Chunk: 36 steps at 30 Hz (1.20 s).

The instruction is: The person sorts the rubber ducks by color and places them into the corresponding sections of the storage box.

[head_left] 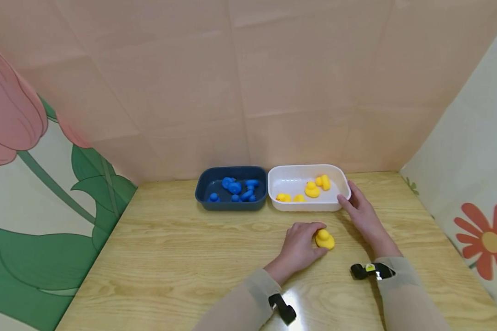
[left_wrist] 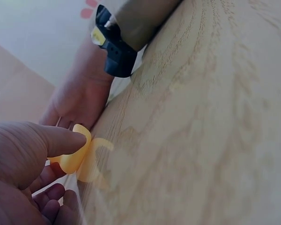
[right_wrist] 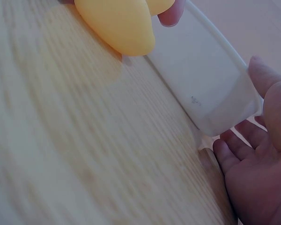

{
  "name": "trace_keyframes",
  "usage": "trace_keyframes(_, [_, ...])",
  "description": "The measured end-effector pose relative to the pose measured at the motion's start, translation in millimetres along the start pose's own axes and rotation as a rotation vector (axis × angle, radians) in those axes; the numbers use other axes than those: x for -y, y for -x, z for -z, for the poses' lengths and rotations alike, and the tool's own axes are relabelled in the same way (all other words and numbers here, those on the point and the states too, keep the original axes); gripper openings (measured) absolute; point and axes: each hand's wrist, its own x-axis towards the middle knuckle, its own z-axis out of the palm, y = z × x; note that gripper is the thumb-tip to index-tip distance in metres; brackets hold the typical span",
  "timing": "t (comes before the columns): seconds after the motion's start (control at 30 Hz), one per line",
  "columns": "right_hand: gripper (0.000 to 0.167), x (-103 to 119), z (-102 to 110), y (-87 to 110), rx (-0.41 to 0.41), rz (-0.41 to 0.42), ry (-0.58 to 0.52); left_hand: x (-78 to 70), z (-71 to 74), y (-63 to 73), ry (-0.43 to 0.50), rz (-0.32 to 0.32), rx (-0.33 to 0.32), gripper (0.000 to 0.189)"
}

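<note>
Between thumb and fingers, my left hand holds a yellow toy duck by its sides, low over the table in front of the white tray. The left wrist view has the thumb on the duck at close range. My right hand grips the tray's right end, thumb at the rim and fingers round the outside. Inside the white tray lie several yellow ducks. Touching or nearly touching it on the left, a dark blue tray contains several blue ducks, some tipped over.
Both trays stand at the back of the wooden table, close to a pinkish cloth backdrop. Flower-printed panels flank the table, with a tulip at left and a red flower at right.
</note>
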Motion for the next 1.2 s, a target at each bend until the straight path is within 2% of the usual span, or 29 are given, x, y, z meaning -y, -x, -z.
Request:
trace_keyframes(0.53, [0.097,2,0,2.4,0.001,0.007,-0.008,0.7,-0.3,-1.2,-0.005,-0.011,0.000,0.052])
trace_keyframes(0.83, [0.097,2,1,1.1,0.004,-0.005,0.006,-0.4,0.1,-2.2,0.010,0.003,0.011,0.051])
trace_keyframes(1.2, [0.097,0,0,0.6,0.001,-0.003,0.006,-1.6,10.0,-0.9,0.089,0.015,0.004,0.051])
